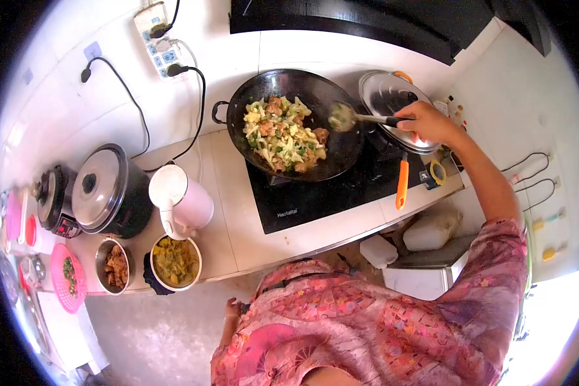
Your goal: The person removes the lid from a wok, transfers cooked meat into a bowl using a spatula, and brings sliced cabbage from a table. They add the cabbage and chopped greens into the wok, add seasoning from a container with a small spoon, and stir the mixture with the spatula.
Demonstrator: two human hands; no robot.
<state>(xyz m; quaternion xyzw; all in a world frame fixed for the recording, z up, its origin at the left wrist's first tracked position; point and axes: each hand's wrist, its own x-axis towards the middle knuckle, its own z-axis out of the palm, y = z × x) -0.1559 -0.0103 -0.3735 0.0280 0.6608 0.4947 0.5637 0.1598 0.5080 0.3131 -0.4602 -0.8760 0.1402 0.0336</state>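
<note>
My right hand [423, 123] is closed round the black handle of a cooking spatula [373, 119]. Its blurred metal head, with bits of food on it, is over the right side of a large black wok [289, 80]. Inside the wok lies a mix of cauliflower pieces [283, 138], browned chunks and green bits. Low at my left side, my left hand [233, 307] appears curled by a small dark thing that I cannot make out. The wok stands on a black cooktop [315, 202].
Right of the wok is a lidded pan [392, 90] with an orange handle [402, 183]. To the left stand a white pitcher [186, 202], a pot of yellowish food [175, 264], a bowl of browned pieces [116, 267], a pink basket [64, 276] and a large lidded pot [100, 186].
</note>
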